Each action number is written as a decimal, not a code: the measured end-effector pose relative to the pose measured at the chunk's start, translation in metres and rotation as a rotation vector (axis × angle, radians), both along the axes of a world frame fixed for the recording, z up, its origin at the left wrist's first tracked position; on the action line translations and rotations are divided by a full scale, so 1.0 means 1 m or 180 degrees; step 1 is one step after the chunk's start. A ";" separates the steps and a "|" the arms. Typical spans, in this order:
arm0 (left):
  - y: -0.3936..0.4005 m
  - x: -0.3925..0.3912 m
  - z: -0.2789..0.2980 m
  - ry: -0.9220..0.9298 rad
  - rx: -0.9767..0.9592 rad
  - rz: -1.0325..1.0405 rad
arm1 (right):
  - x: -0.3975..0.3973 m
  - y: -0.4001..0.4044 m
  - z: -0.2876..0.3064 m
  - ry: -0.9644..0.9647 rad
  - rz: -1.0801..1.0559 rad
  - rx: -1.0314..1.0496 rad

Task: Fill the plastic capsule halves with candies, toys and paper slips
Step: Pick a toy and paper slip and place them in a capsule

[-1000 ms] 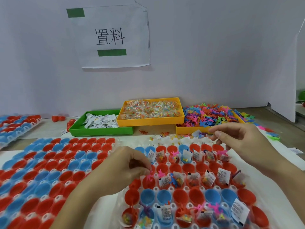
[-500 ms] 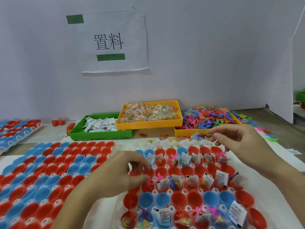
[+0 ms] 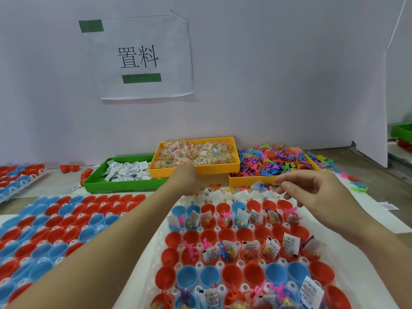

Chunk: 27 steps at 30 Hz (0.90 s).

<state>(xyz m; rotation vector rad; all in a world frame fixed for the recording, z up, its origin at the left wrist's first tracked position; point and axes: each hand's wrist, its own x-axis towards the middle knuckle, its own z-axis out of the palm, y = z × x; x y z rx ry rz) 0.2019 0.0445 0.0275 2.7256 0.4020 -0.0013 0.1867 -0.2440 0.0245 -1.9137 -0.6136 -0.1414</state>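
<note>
A white holder (image 3: 153, 241) in front of me carries red and blue capsule halves (image 3: 191, 237); some contain candy packets, toys and paper slips, others are bare. My left hand (image 3: 188, 178) is stretched out to the front edge of the yellow candy tray (image 3: 214, 169), and its fingers are hidden behind the back of the hand. My right hand (image 3: 312, 190) hovers over the holder's far right rows with curled fingers and the thumb against the forefinger. What it holds is hidden. The paper slips (image 3: 127, 172) lie in a green tray (image 3: 124, 186). The colourful toys (image 3: 274, 161) fill another yellow tray (image 3: 245, 181).
A second holder of unfilled red and blue halves (image 3: 66, 224) lies on the left, with a third (image 3: 20, 175) at the far left. Loose red halves (image 3: 69, 168) sit by the wall. Spilled toys (image 3: 356, 186) lie to the right. A white partition (image 3: 370, 130) stands at the right.
My left hand has left the capsule rows near me and reached forward to the candy tray. My right hand has stayed over the far right rows.
</note>
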 end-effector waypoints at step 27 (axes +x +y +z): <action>-0.002 -0.036 0.009 -0.1387 -0.1632 0.0114 | -0.004 0.001 0.005 0.0027 -0.0013 -0.0116</action>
